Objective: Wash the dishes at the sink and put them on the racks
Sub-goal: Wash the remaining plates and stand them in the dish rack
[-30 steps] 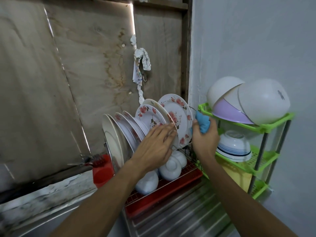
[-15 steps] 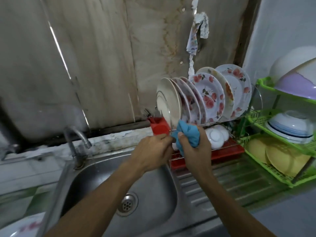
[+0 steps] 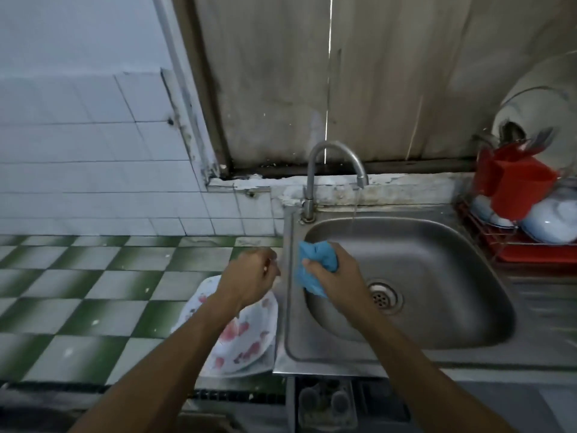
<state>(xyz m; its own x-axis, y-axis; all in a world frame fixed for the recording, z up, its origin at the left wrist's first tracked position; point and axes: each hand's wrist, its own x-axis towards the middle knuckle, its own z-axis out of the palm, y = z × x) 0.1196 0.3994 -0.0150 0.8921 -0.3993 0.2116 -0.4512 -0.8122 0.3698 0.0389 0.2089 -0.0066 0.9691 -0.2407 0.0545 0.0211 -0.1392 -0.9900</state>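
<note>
— Where is the plate?
— The flowered plate [image 3: 246, 339] lies on the green and white tiles, right next to the sink [image 3: 406, 232], on its left side.
— And the hands?
— The right hand [image 3: 335, 276] squeezes a blue cloth [image 3: 315, 260] over the sink's left edge. The left hand [image 3: 249, 276] is above the plate with its fingers curled in. I cannot tell if it holds anything.
— Is water running?
— A thin stream falls from the tap [image 3: 331, 164] at the back of the sink. The red rack [image 3: 530, 254] stands right of the sink.

White tiled wall [image 3: 93, 170] standing left; stained board [image 3: 390, 89] leaking light through slit [image 3: 327, 57]; green-white checkered bench [image 3: 93, 292] running below.
</note>
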